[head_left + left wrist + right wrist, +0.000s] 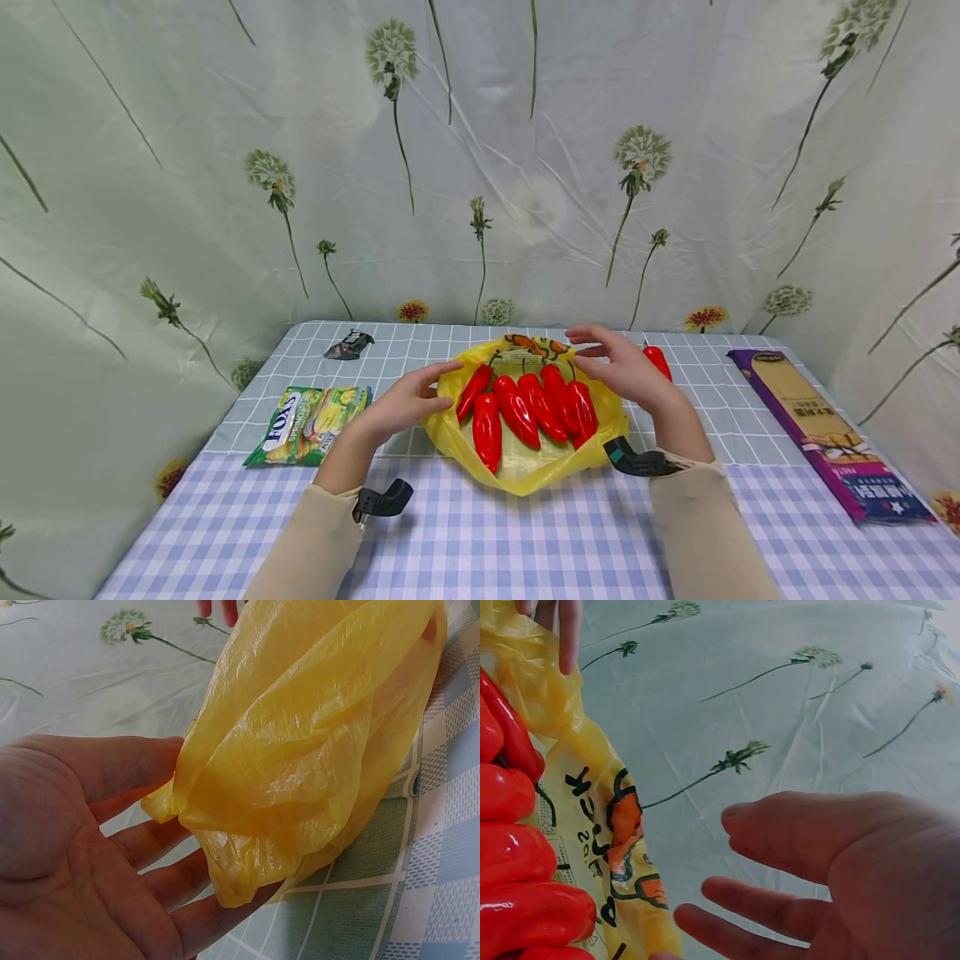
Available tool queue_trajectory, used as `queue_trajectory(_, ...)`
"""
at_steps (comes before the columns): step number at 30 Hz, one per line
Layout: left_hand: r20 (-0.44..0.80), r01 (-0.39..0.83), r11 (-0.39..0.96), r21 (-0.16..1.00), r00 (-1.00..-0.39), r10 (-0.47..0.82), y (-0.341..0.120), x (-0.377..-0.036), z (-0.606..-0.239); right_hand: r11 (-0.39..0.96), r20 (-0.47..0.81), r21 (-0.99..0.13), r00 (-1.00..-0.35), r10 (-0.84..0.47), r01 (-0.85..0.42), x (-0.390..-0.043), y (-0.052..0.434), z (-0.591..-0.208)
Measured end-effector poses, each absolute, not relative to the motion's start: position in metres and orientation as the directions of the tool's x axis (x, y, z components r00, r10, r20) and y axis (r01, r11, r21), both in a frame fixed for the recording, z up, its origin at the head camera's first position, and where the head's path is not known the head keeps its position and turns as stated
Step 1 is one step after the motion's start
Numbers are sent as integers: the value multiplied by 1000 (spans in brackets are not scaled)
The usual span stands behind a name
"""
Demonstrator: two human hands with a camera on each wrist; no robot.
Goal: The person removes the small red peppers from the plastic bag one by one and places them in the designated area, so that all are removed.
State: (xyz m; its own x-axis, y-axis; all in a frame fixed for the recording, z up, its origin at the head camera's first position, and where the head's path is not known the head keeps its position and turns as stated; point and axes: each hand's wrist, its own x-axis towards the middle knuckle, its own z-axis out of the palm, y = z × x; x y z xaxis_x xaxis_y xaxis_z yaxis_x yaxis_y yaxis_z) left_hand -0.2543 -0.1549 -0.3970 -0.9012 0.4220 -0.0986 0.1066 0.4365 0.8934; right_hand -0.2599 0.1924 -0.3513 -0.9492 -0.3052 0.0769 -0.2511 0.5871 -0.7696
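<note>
both hands [408, 402] open beside bag [525, 467]

Yellow plastic bag [525, 475], red peppers [525, 408], blue-and-white checked tablecloth [525, 542], green floral backdrop [225, 167], purple box [832, 433]

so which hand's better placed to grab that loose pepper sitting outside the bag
Right, probably. The right hand hovers open just beside the loose pepper, while the left hand is across the yellow bag, its fingers touching the bag's left edge.
</note>
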Motion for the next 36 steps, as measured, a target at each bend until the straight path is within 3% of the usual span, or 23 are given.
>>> queue_trajectory(19, -99, 96, 435, 895, -909, 405, -153, -254, -398, 595, -73, -774, -903, -423, -216, -265, 182, -369)
queue_trajectory(36, -98, 107, 441, 891, -904, 416, -153, -253, -396, 713, -108, -663, -913, -393, -228, -265, 164, -376)
